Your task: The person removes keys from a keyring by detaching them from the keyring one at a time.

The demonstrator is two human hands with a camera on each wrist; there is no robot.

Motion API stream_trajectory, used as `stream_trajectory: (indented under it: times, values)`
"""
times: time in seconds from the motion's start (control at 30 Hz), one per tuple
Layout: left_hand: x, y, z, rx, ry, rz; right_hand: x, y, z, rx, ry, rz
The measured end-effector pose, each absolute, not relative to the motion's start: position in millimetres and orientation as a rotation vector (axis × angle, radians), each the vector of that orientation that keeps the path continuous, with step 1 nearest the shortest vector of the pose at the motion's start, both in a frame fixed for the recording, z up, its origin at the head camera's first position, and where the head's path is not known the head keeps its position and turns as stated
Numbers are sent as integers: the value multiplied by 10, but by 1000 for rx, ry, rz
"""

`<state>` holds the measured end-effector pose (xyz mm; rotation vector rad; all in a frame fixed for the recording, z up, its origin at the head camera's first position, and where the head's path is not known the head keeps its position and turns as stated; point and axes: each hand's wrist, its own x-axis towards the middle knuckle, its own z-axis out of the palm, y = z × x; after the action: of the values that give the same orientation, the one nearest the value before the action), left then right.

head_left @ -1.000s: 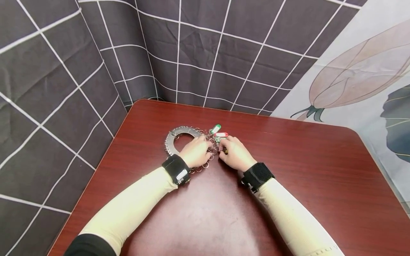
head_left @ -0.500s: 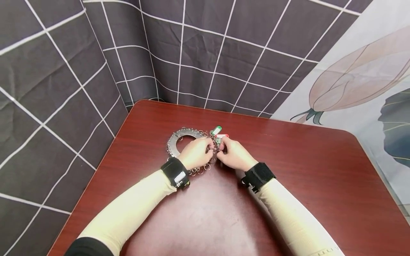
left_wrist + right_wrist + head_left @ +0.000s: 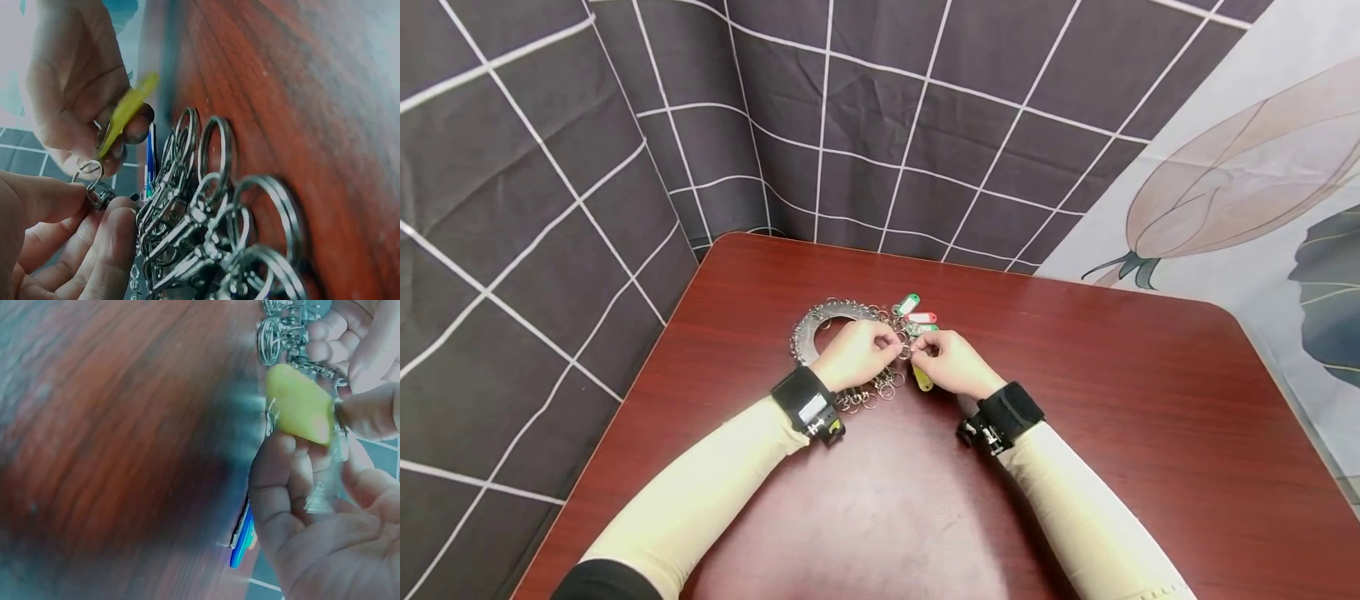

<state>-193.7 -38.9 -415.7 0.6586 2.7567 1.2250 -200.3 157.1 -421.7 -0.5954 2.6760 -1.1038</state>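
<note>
I see long, close-fitting cream sleeves on both my forearms, with a dark black cuff showing near the left elbow. Each wrist carries a broad black strap, the left strap bearing a small silvery panel.

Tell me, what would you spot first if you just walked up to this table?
Two hands meet at the middle of the red-brown table: the left hand pinches a small metal clasp, and the right hand holds a yellow key tag. Beside them lies a shiny metal ring plate hung with many key rings, with green and red tags just behind the hands.
</note>
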Motion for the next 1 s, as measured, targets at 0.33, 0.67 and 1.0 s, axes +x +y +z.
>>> stream_trajectory:
  times: [0.33, 0.67, 1.0]
  values:
    - [-1920, -408, -4178, 620, 2834, 1156, -1991, 1536, -4191, -659, 2609, -1233]
    - [-1874, -427, -4150, 581, 2804, 1171, -1966, 1467, -4191, -640, 2620, -1212]
    - [-1857, -454, -4088, 592, 2722, 1275, -1939, 1424, -4171, -540, 2707, -1281]
